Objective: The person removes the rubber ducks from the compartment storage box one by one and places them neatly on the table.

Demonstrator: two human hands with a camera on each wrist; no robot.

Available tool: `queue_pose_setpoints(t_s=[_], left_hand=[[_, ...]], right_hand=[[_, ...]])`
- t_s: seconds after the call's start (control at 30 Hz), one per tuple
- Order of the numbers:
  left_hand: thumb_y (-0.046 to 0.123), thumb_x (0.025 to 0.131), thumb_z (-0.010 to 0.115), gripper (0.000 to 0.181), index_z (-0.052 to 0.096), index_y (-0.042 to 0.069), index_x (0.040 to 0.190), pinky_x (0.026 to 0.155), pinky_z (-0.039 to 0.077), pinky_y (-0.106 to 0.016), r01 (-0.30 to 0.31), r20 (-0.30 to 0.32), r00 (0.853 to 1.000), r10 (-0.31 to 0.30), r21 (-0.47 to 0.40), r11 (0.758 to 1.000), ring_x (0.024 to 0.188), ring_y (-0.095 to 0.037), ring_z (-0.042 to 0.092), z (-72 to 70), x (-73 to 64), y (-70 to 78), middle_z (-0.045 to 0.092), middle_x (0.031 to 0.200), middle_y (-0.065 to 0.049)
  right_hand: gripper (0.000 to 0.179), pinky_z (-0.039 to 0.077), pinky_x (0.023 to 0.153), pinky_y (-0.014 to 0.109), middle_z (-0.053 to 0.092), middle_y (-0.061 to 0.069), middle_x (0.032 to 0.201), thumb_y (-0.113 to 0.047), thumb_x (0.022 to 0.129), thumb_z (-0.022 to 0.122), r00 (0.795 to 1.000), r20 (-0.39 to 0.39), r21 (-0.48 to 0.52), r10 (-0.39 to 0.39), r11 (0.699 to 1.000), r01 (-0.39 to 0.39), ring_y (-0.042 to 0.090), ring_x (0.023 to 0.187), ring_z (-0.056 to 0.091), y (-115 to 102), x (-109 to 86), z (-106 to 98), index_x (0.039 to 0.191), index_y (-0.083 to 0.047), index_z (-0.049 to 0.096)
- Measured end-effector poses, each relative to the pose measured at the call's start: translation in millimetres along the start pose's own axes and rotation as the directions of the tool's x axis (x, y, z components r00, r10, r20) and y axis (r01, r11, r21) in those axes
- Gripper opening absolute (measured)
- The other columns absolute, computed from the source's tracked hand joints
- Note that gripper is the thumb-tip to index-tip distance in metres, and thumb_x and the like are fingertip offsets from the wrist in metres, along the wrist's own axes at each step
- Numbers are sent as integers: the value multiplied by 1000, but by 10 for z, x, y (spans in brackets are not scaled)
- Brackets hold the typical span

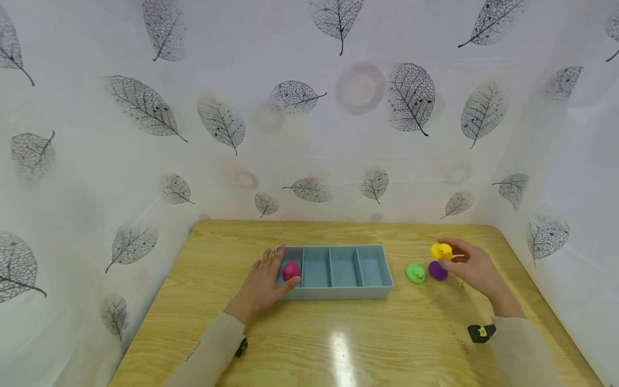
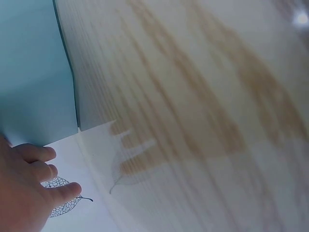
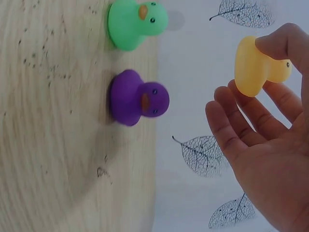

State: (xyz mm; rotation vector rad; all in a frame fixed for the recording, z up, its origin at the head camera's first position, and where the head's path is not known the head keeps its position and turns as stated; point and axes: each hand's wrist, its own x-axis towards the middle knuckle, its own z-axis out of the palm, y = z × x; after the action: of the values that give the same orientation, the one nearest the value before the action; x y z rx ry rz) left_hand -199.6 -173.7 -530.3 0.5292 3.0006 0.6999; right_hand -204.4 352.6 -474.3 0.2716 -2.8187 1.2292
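A pale leaf-printed sheet [image 1: 300, 145] is hanging behind the wood-grain surface [image 1: 387, 338]. On this surface, a blue-grey four-compartment tray [image 1: 338, 293] is sitting with a long side facing the person. The left hand [image 1: 261, 285] is resting across the tray's left end, its thumb reaching over the front rim and its fingers lying extended rather than curled. The right hand [image 1: 476, 270] is pinching a yellow toy duck [image 1: 441, 251] between thumb and fingers, holding it off the surface, to the right of the tray. A purple toy duck [image 3: 128, 99] is standing beneath it, a green toy duck [image 1: 415, 273] is standing just beside that one on the tray side, and a pink toy [image 1: 290, 270] is lying in the leftmost compartment.

The yellow toy duck is looking light, probably hollow soft plastic: likely yielding slightly, hardly fragile, perhaps slick on its smooth curves. The sides of its rounded body seem to be offering the surest hold.

The left hand is partly covering the pink toy, so its shape is proving hard to make out. In the left wrist view, the frame edge is cutting off the tray, and the thumb is not showing. In the right wrist view, the thumb is covering part of the yellow toy duck.
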Motion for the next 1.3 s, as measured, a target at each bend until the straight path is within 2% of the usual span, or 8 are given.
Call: queue_pose_setpoints(t_s=[0.17,0.4,0.6,0.73,0.97,1.3], left_hand=[[69,100,53,101,12,8,170,125,26,-70,-6,-1,1000,6,-6,1000,162,-45,20,-8,-6,-6,28,172,-23],[69,100,52,101,12,8,170,125,26,-69,-2,4,1000,2,-3,1000,162,-45,19,-8,-8,-11,28,172,-22],[70,100,52,101,15,7,170,125,27,-69,-2,-4,1000,2,-1,1000,161,-46,21,7,-5,-11,30,171,-22],[69,101,52,101,15,6,170,124,27,-69,-7,-4,1000,7,3,1000,161,-47,22,13,-17,-5,30,171,-22],[68,101,53,100,15,5,170,124,27,-69,-14,-9,1000,14,5,1000,160,-46,24,-10,-28,19,30,172,-20],[69,100,52,101,15,5,169,125,27,-68,-12,-8,1000,12,12,1000,161,-46,23,-6,-17,7,30,172,-20]], right_hand=[[53,56,75,14,66,26,132,-16,99,75,1000,-27,-29,-10,1000,10,-14,92,56,127,-39,-57,147,1,57],[51,52,76,9,64,24,132,-14,98,75,998,-64,-57,-11,998,8,-13,94,52,294,-69,-85,144,3,59],[51,54,70,17,66,23,129,-17,99,74,997,-69,-66,28,997,-33,-11,89,55,399,-107,-82,143,3,59],[52,54,68,20,66,21,128,-20,99,75,997,-56,-77,57,995,-61,-10,88,54,447,-131,-82,144,2,60],[54,53,69,19,64,30,133,-21,99,74,995,-19,-100,102,990,-103,-12,88,51,513,-160,-86,145,3,58],[58,52,66,22,66,32,127,-26,99,75,985,26,-147,170,975,-164,5,88,58,629,-139,-67,144,6,58]])
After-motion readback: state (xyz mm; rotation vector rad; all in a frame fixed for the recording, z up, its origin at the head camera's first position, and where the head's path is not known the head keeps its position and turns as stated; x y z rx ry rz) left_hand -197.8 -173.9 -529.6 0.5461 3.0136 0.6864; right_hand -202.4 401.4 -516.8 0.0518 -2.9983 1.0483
